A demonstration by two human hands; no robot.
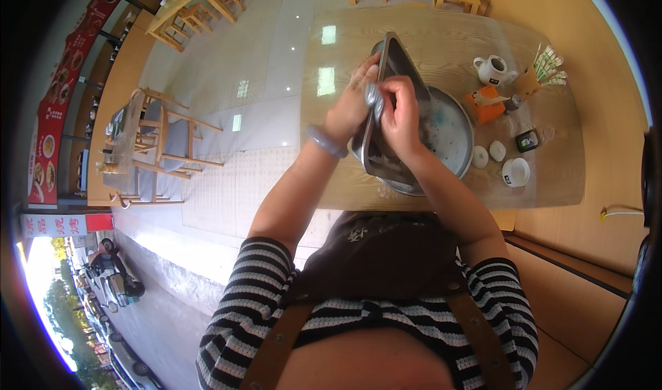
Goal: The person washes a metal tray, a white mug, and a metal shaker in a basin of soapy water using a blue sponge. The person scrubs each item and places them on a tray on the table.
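Observation:
A rectangular metal pan (405,64) is tilted up on its side over a round metal tray (449,131) on the wood-grain table. My left hand (354,98) lies along the pan's rim on the left, a bangle on its wrist. At the rim, my right hand (401,108) is closed on a silvery, crumpled scourer or pad (373,96), pressed against the pan's edge. Bluish and dark specks dot the round tray's surface. The left fingertips are partly behind the pan, so their exact grip is hard to see.
On the table's right side stand a white teapot (492,70), an orange tissue box (486,105), a holder with wrapped chopsticks (527,82), a small dark box (527,140), a white cup (515,173) and two white lids (480,157). A wooden wall borders the table.

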